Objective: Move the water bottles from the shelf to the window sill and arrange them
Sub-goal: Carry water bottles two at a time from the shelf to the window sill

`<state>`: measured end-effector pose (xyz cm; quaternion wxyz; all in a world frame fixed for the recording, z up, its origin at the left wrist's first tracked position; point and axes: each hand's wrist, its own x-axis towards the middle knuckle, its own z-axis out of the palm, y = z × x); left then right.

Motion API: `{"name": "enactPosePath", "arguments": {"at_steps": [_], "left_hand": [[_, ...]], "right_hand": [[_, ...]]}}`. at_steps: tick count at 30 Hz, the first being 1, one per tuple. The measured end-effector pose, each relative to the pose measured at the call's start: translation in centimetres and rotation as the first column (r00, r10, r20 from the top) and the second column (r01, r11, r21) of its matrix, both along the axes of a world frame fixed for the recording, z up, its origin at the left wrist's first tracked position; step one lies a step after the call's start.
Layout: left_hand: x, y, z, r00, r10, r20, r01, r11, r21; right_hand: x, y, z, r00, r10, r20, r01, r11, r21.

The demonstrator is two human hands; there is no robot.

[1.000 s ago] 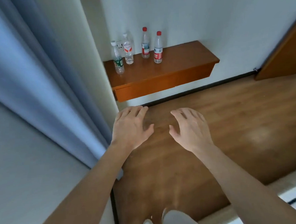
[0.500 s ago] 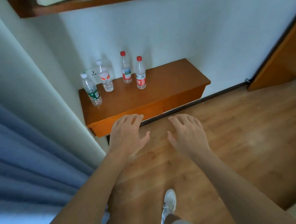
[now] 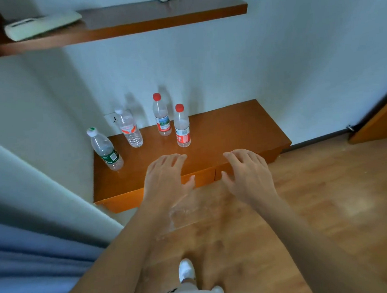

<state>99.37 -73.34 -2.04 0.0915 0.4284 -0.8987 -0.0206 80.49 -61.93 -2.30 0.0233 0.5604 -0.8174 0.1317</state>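
Above shelf (image 3: 232,130) edge, open hands, bottles (image 3: 182,126) beyond

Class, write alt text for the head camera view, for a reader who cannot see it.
Two bare, empty hands, left hand and right hand, reach toward four upright water bottles on a low wooden shelf: green-label bottle, clear bottle and two red-capped bottles. A blue curtain hangs at left.

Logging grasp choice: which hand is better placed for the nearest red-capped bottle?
Left, probably. The left hand is open, its fingertips just short of the nearer red-capped bottle on the low shelf. The right hand, also open, hovers over bare shelf further right.
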Motion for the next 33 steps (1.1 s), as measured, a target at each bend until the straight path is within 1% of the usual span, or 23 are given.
{"name": "enactPosePath", "arguments": {"at_steps": [7,12,19,24,27,29,33], "left_hand": [[-2.8,-5.4,-1.7,0.998,0.069,-0.016,-0.069,0.998,0.012],[-4.4,-10.4,-3.6,0.991,0.131,-0.032,-0.130,0.991,0.028],[-5.0,-17.4,-6.3,0.966,0.250,-0.069,-0.240,0.963,0.125],[-5.0,-21.2,-7.6,0.932,0.346,-0.104,-0.323,0.927,0.189],[-5.2,-22.7,-8.3,0.903,0.405,-0.140,-0.361,0.895,0.264],[-5.3,-23.8,-8.8,0.878,0.446,-0.174,-0.383,0.873,0.302],[-6.3,-26.4,-9.6,0.828,0.497,-0.261,-0.403,0.850,0.340]], "right_hand": [[-3.3,-5.2,-1.8,1.000,0.021,0.011,-0.021,1.000,0.017],[-6.2,-11.0,-2.7,0.998,0.058,0.005,-0.058,0.998,0.028],[-8.3,-20.4,-4.6,0.992,0.094,0.086,-0.100,0.993,0.069],[-8.1,-25.1,-6.7,0.972,0.096,0.214,-0.119,0.988,0.100],[-7.6,-27.1,-8.0,0.947,0.090,0.309,-0.128,0.986,0.106],[-7.3,-28.1,-8.9,0.915,0.063,0.399,-0.115,0.987,0.108],[-6.3,-30.2,-10.9,0.820,0.034,0.571,-0.077,0.996,0.051]]}}
